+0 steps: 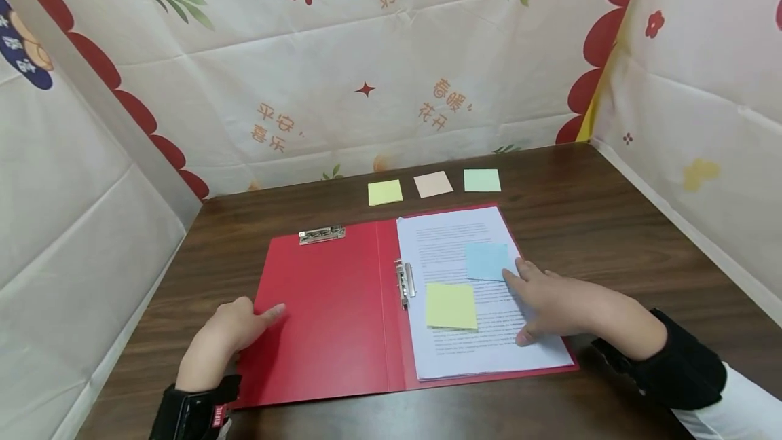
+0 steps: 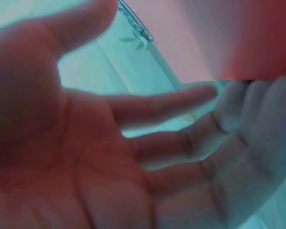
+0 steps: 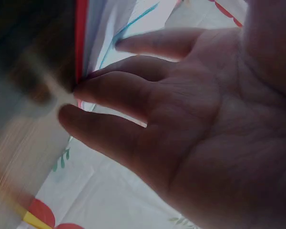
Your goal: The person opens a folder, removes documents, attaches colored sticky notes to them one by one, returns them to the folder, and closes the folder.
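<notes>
A red clip folder (image 1: 324, 318) lies spread wide on the table. My left hand (image 1: 235, 328) holds its left cover by the outer edge, thumb above the cover and fingers curled beneath; in the left wrist view the fingertips (image 2: 231, 102) disappear under the red cover (image 2: 257, 38). Printed sheets (image 1: 452, 236) fill the right side, bearing a blue sticky note (image 1: 487, 261) and a yellow one (image 1: 451, 306). Across the sheets' right edge rests my right hand (image 1: 552, 301), fingers spread. The right wrist view shows its fingers (image 3: 109, 90) extended at the folder's edge (image 3: 80, 43).
Beyond the folder, a yellow note (image 1: 385, 193), a pale pink note (image 1: 433, 185) and a mint note (image 1: 482, 180) lie in a row. Metal clips sit on the left cover (image 1: 322, 235) and by the spine (image 1: 404, 284). Printed cloth walls (image 1: 366, 53) enclose the wooden table (image 1: 586, 209).
</notes>
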`<state>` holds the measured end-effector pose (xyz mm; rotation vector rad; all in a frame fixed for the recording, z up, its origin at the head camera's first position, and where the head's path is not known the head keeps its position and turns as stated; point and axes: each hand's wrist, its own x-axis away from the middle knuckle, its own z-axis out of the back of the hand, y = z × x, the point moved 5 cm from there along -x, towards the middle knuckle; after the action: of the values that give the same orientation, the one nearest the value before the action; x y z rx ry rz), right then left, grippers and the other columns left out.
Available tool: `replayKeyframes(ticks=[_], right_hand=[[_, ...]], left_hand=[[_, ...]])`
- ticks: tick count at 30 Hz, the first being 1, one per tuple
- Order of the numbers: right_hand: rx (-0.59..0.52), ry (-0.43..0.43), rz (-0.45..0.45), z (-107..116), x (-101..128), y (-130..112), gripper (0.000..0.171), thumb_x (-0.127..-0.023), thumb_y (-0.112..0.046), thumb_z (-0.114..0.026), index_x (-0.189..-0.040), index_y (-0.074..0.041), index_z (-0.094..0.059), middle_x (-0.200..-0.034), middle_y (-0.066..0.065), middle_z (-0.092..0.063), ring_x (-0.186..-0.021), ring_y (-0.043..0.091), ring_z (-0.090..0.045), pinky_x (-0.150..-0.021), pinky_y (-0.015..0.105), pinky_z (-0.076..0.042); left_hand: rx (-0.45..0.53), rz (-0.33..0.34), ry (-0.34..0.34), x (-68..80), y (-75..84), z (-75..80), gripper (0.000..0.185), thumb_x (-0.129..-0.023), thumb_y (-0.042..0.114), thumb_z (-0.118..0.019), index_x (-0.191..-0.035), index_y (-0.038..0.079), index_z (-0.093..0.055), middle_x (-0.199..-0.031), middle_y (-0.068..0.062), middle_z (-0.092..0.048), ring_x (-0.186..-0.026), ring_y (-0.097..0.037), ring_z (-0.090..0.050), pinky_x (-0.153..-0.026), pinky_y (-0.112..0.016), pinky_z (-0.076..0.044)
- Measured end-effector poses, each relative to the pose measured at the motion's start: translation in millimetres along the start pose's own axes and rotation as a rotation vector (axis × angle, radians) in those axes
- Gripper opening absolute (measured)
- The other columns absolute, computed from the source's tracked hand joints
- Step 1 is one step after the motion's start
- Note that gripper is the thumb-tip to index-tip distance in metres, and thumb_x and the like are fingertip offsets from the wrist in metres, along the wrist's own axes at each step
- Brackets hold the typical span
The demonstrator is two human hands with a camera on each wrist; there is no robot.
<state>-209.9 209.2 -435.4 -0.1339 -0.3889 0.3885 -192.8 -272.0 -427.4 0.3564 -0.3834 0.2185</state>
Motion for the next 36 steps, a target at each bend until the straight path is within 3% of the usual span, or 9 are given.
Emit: replayKeyframes(ticks=[4,8,10,13,17,21,26,31,36], right_hand=[[-0.01,0.022,0.019,-2,-2,-1,0.121,-0.072,-0.053,-0.094,-0.158,0.009,-0.038,-0.166,0.039,-0.031,-0.154,0.059,-0.031,-0.121,0.075,-0.03],[-0.028,0.019,0.012,-5,-2,-1,0.124,-0.069,-0.053,-0.095,-0.158,0.01,-0.038,-0.167,0.036,-0.033,-0.156,0.055,-0.03,-0.125,0.072,-0.025],[-0.028,0.015,0.006,-5,-1,-2,0.124,-0.068,-0.054,-0.095,-0.158,0.01,-0.039,-0.167,0.035,-0.033,-0.157,0.054,-0.03,-0.125,0.072,-0.026],[-0.028,0.013,0.008,-5,1,-4,0.123,-0.068,-0.054,-0.095,-0.158,0.009,-0.04,-0.168,0.035,-0.032,-0.157,0.055,-0.03,-0.124,0.071,-0.029],[-0.017,0.042,0.054,-8,2,-17,0.122,-0.072,-0.06,-0.092,-0.156,0.012,-0.04,-0.167,0.036,-0.034,-0.156,0.055,-0.032,-0.122,0.069,-0.034],[0.017,0.087,0.142,-14,2,-35,0.118,-0.079,-0.068,-0.083,-0.154,0.014,-0.043,-0.165,0.036,-0.036,-0.154,0.055,-0.036,-0.121,0.067,-0.037],[0.041,0.141,0.26,-12,5,-39,0.089,-0.097,-0.055,-0.071,-0.155,0.009,-0.046,-0.166,0.031,-0.039,-0.153,0.052,-0.04,-0.118,0.064,-0.042],[0.075,0.275,0.265,9,13,-15,0.056,-0.104,-0.018,-0.066,-0.152,0.007,-0.051,-0.161,0.03,-0.047,-0.149,0.049,-0.048,-0.113,0.062,-0.048],[0.062,0.255,0.188,18,16,4,0.055,-0.105,-0.012,-0.062,-0.155,0.007,-0.047,-0.162,0.03,-0.046,-0.147,0.05,-0.05,-0.113,0.064,-0.047]], left_hand=[[0.162,-0.019,-0.037,-0.6,-17.7,6.4,0.071,-0.103,0.055,-0.063,-0.123,-0.013,-0.057,-0.079,-0.01,-0.055,-0.066,-0.021,-0.052,-0.06,-0.032,-0.046],[0.372,-0.135,-0.154,11.1,-34.3,29.3,0.073,-0.108,0.05,-0.057,-0.146,-0.011,-0.046,-0.086,-0.008,-0.062,-0.069,-0.014,-0.055,-0.066,-0.033,-0.054],[0.438,-0.282,-0.188,24.4,-32.5,49.0,0.068,-0.113,0.041,-0.05,-0.156,-0.01,-0.036,-0.113,-0.017,-0.069,-0.09,-0.016,-0.068,-0.079,-0.035,-0.061],[0.483,-0.581,-0.207,48.5,-10.1,78.2,0.054,-0.117,0.026,-0.038,-0.163,-0.002,-0.03,-0.152,-0.026,-0.056,-0.12,-0.021,-0.072,-0.093,-0.035,-0.063],[0.417,-0.889,-0.128,70.5,45.9,94.6,0.05,-0.117,0.015,-0.033,-0.167,0.017,-0.034,-0.161,-0.013,-0.052,-0.139,-0.011,-0.061,-0.106,-0.025,-0.056],[0.229,-0.98,-0.023,70.9,104.6,76.4,0.054,-0.115,0.021,-0.046,-0.167,0.026,-0.035,-0.166,-0.001,-0.048,-0.15,-0.013,-0.05,-0.118,-0.033,-0.048],[0.022,-0.934,-0.053,57.3,160.2,30.3,0.069,-0.104,0.037,-0.067,-0.166,0.031,-0.038,-0.175,0.005,-0.031,-0.16,-0.026,-0.033,-0.112,-0.053,-0.054],[-0.226,-0.875,-0.046,41.7,195.4,-15.9,0.076,-0.1,0.053,-0.069,-0.166,0.03,-0.039,-0.177,0.002,-0.029,-0.163,-0.031,-0.028,-0.117,-0.052,-0.051],[-0.47,-0.846,0.045,27.6,212.8,-47.7,0.079,-0.099,0.061,-0.065,-0.166,0.03,-0.038,-0.176,0.003,-0.034,-0.163,-0.033,-0.03,-0.128,-0.063,-0.033]])
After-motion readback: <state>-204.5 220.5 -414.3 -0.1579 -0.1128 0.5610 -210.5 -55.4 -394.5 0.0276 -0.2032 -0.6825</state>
